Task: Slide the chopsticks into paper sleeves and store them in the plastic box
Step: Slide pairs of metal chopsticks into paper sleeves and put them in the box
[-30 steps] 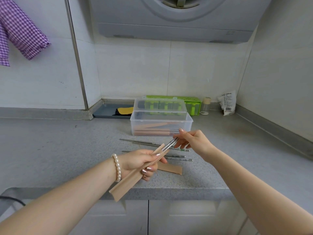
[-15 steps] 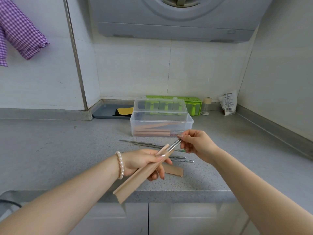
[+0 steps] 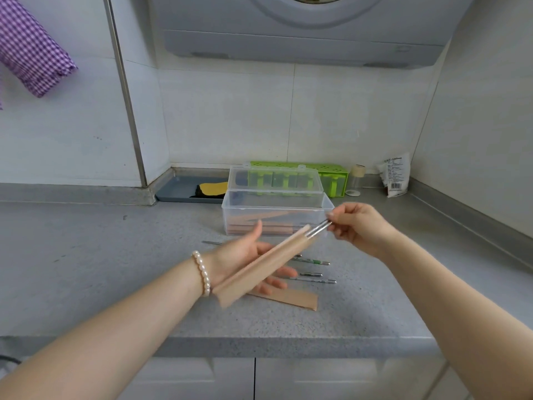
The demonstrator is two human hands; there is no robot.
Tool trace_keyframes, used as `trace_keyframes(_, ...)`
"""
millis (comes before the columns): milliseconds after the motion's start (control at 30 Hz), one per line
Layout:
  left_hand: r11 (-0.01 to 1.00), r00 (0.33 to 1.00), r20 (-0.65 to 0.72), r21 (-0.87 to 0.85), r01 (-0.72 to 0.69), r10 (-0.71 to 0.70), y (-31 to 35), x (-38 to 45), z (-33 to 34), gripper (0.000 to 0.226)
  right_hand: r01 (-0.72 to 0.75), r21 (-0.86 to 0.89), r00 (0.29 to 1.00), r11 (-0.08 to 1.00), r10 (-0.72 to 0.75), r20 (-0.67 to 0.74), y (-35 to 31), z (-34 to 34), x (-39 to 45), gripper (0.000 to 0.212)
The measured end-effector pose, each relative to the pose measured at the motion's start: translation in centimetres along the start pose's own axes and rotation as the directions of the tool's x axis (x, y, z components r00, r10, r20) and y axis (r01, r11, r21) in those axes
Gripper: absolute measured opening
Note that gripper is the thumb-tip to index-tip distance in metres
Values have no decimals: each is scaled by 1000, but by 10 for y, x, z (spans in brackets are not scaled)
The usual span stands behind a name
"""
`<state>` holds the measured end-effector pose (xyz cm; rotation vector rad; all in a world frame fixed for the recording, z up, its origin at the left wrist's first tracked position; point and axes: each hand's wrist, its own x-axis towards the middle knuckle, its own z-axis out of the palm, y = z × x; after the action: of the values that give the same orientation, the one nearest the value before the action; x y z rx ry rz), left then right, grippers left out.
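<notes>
One view only is given, taken from the head, looking forward and down at the near counter (image 3: 86, 255) and wall.

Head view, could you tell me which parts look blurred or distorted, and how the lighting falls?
In the head view, the left hand and the paper sleeve across its open fingers are smeared by motion blur; the right hand, pinching the chopsticks, is a little sharper; the wide-angle lens bends the countertop edge and wall lines; the light is soft and even, with faint shadows and no harsh glare.
</notes>
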<state>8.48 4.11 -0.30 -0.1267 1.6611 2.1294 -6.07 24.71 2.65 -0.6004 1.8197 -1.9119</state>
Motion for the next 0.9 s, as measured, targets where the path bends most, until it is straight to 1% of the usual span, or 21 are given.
trace_keyframes(33, 996, 998, -63, -77, -35, 30, 2, 0, -7, 67, 21, 35, 998, 999, -19, -54, -7, -9, 6, 19)
trace_keyframes(67, 993, 988, -144, -94, -77, 63, 3, -1, -15, 66, 49, 67, 992, 997, -40, -119, -15, -18, 12, 18)
trace_keyframes(100, 992, 970, -225, -65, -105, 88, 2, -2, -21, 63, 79, 91, 980, 993, -60, -189, -22, -27, 17, 16)
trace_keyframes(167, 994, 932, -344, 33, -107, 112, -1, -4, -31, 58, 130, 112, 945, 985, -89, -316, -31, -40, 30, 16)
trace_keyframes(233, 987, 907, -402, 142, -74, 126, -5, -5, -31, 47, 156, 94, 900, 983, -102, -425, -33, -44, 44, 18)
trace_keyframes(267, 974, 900, -412, 220, -54, 143, -6, -4, -30, 39, 154, 69, 877, 986, -104, -469, -32, -42, 54, 19)
trace_keyframes(333, 911, 902, -390, 411, -11, 187, -9, -3, -23, 24, 109, -33, 834, 993, -110, -541, -27, -34, 71, 21)
trace_keyframes(367, 870, 909, -366, 493, 9, 198, -10, -1, -20, 19, 64, -99, 813, 993, -110, -571, -25, -28, 80, 22)
trace_keyframes(433, 807, 922, -333, 590, 38, 200, -13, 4, -14, 16, -31, -196, 786, 980, -98, -611, -20, -15, 95, 23)
trace_keyframes(567, 733, 928, -310, 677, 63, 206, -17, 6, -12, 11, -194, -301, 813, 934, -18, -582, -12, 4, 114, 23)
trace_keyframes(633, 717, 928, -309, 693, 70, 208, -18, 5, -14, 10, -241, -418, 828, 876, -38, -559, -8, 12, 119, 22)
trace_keyframes(700, 720, 927, -311, 690, 70, 207, -18, 3, -17, 9, -260, -555, 847, 790, -89, -524, -5, 19, 121, 27)
trace_keyframes(800, 709, 923, -316, 701, 73, 218, -19, 3, -19, 9, -308, -757, 853, 576, -185, -488, 1, 25, 117, 41)
trace_keyframes(900, 695, 918, -314, 716, 62, 242, -19, 5, -16, 8, -308, -873, 868, 378, -264, -421, 8, 20, 108, 41)
